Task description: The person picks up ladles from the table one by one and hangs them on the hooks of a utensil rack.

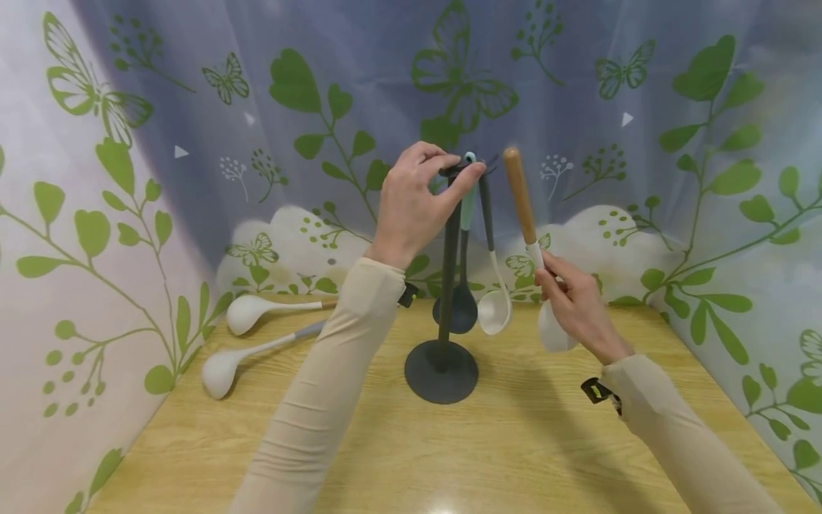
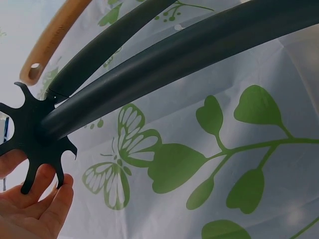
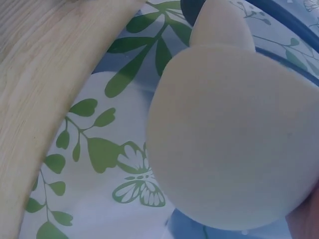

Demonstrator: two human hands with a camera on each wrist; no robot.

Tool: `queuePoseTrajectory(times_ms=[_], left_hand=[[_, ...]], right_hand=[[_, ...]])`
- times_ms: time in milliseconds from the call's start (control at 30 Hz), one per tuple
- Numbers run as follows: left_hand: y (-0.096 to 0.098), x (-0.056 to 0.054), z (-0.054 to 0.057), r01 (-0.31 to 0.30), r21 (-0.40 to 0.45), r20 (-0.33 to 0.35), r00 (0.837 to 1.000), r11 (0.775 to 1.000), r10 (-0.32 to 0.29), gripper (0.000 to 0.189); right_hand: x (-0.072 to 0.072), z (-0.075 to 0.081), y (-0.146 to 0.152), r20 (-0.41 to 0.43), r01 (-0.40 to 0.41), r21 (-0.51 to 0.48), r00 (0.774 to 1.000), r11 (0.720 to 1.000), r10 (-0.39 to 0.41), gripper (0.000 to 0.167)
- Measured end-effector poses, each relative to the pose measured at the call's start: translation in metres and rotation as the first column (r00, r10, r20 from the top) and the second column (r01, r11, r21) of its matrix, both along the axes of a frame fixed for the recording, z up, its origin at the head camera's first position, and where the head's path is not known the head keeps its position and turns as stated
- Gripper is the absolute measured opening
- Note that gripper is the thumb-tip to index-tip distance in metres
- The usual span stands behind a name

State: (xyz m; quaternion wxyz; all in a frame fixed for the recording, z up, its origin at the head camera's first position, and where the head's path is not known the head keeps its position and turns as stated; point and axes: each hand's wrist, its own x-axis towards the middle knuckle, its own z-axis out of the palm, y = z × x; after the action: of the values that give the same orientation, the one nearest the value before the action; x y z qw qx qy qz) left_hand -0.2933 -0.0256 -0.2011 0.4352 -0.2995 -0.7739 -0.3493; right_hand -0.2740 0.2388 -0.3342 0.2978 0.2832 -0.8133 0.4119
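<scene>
A dark grey utensil stand (image 1: 447, 271) rises from its round base on the table. My left hand (image 1: 420, 200) grips the hooked top (image 2: 27, 124) of the stand, fingertips against the hook arms. From the hooks hang a mint-handled utensil (image 1: 467, 210) with a dark rounded head and a white ladle (image 1: 494, 312) with a dark handle. My right hand (image 1: 574, 300) holds a wooden-handled utensil (image 1: 521, 200) by its white neck, right of the stand and apart from it. Its broad white head (image 3: 234, 139) fills much of the right wrist view; its exact kind is unclear.
Two more ladles lie on the left of the wooden table (image 1: 494, 457): a white ladle (image 1: 246, 315) with a wooden handle and a white ladle (image 1: 220, 373) with a grey handle. My left sleeve hides part of their handles. A leaf-patterned curtain (image 1: 379, 64) encloses the back and sides.
</scene>
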Motion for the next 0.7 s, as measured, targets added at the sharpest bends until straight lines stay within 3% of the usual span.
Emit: queuePoseTrajectory(times_ms=[267, 700], left_hand=[[0.0009, -0.0008, -0.0002, -0.002, -0.001, 0.0, 1.0, 1.0, 0.002, 0.039], [0.0, -0.0006, -0.0004, -0.012, -0.004, 0.01, 1.0, 1.0, 0.012, 0.04]], right_hand=[[0.0009, 0.001, -0.0061, -0.058, -0.031, -0.024, 0.998, 0.999, 0.029, 0.046], [0.0012, 0.0017, -0.0082, -0.023, -0.043, -0.024, 0.999, 0.999, 0.042, 0.044]])
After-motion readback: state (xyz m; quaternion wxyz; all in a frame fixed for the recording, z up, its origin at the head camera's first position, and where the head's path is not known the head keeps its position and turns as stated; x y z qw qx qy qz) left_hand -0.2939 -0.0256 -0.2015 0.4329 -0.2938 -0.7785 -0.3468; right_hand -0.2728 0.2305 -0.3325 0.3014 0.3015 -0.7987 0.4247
